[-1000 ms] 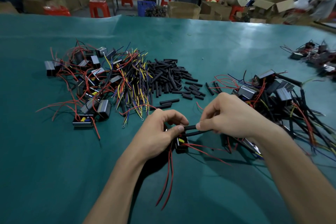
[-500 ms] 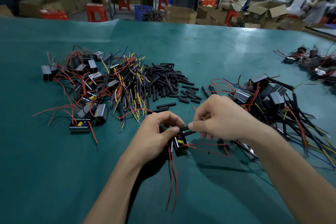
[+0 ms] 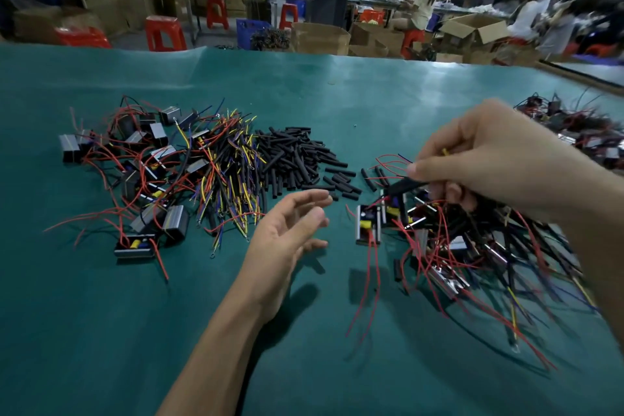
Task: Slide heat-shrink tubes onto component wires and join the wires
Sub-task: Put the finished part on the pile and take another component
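Hovering loose and empty, your left hand [image 3: 287, 233] has the heat-shrink tube pile [image 3: 293, 159] just beyond its fingers, while your right hand [image 3: 486, 159] pinches a sleeved wire [image 3: 403, 186].

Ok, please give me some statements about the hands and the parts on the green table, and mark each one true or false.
1. The left hand holds nothing. True.
2. The right hand pinches a black tube over the pile on the right. True.
3. The loose black tubes lie in a box. False: they lie in a heap on the green table.
4. Both hands grip the same part. False: the hands are apart, and only the right one holds something.
5. A small part with red wires lies between the hands. True.
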Demonstrator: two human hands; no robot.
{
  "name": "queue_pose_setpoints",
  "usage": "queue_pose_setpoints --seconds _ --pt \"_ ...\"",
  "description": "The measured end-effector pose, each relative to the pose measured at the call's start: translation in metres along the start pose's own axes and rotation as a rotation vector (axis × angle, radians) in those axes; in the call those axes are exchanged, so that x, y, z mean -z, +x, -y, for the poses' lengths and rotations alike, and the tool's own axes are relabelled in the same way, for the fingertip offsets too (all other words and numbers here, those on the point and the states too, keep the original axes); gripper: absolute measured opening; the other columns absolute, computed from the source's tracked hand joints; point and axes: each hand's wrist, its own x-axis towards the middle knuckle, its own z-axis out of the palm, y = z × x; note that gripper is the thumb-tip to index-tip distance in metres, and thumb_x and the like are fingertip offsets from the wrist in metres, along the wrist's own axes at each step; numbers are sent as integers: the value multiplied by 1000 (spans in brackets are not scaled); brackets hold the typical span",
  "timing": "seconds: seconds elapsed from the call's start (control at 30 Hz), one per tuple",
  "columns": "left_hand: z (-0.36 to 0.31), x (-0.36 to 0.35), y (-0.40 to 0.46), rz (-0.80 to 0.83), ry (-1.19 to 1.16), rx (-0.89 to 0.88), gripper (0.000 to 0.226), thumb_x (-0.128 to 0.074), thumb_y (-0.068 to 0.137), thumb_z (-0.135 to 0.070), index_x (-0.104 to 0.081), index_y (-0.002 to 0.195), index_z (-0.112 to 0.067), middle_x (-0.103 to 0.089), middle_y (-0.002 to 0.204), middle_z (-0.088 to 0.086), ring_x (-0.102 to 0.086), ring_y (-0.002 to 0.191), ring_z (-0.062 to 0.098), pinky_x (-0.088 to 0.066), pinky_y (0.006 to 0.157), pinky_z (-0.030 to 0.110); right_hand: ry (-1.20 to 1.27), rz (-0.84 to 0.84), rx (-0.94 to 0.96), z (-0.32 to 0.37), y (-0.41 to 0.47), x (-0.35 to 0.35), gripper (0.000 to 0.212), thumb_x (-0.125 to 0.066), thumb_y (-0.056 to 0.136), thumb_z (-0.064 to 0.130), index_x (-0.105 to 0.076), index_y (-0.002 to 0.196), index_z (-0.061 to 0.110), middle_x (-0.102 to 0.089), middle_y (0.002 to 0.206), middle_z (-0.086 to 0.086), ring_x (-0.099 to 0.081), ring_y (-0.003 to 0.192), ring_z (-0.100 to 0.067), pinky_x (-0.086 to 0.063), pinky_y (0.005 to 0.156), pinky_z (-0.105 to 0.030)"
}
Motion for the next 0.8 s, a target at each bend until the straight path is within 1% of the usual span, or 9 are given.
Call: queue_pose_setpoints --seconds 0.13,0.23,0.3,0.37,0.43,0.57,0.63,0.7,0.8 --pt "2 3 3 -114 38 44 12 -61 94 -6 -70 102 -8 -75 102 9 -63 92 18 -56 72 22 -12 -124 -60 -7 8 43 13 -80 83 8 -77 70 6 -69 58 -16 -56 42 -11 -46 38 -21" --pt "8 3 5 -160 96 49 14 -59 95 4 -71 98 -4 -74 91 8 -64 85 17 -57 70 23 14 -333 -101 -21 15 79 10 -81 83 9 -78 73 8 -71 60 -17 -59 43 -11 -46 40 -19" --pt "11 3 8 -179 97 57 17 -59 95 5 -71 93 -6 -74 86 5 -64 83 17 -56 73 26 62 -454 -160 -38 20 90 15 -81 84 10 -76 74 -1 -71 61 -16 -60 43 -12 -48 40 -20" --pt "13 4 9 -203 90 58 19 -58 94 7 -71 90 -6 -74 83 3 -64 82 16 -56 74 26 74 -473 -270 -58 25 81 14 -77 87 7 -74 84 -5 -71 60 -13 -63 45 -13 -54 44 -24" --pt "14 3 9 -205 125 51 20 -58 94 8 -71 89 -6 -74 80 1 -66 79 13 -57 72 23 -4 -381 -380 -78 24 58 12 -74 90 6 -73 90 -5 -72 63 -13 -66 46 -14 -57 48 -29" --pt "15 1 7 -211 287 25 21 -60 94 6 -72 87 -9 -74 81 -1 -68 80 9 -56 69 19 -254 -428 -344 -104 18 34 6 -76 90 13 -74 84 11 -70 58 1 -65 47 -14 -52 46 -23" --pt "14 -1 5 -222 344 22 22 -59 94 4 -72 87 -12 -74 84 2 -69 85 13 -58 71 23 -509 -440 -319 -100 14 33 6 -76 87 30 -73 85 24 -72 71 4 -69 72 -24 -56 67 -33" --pt "12 -2 4 -223 379 19 22 -59 94 3 -72 87 -13 -74 86 3 -69 86 17 -61 77 34 -548 -432 -316 -99 13 33 25 -67 81 48 -71 97 29 -73 96 -4 -67 98 -35 -58 85 -50" --pt "3 2 4 -245 428 -22 20 -59 91 1 -73 87 -13 -73 83 -1 -65 77 10 -61 80 44 -460 -414 -91 -79 17 20 28 -53 71 61 -67 91 48 -69 94 -1 -69 90 -31 -59 83 -54"
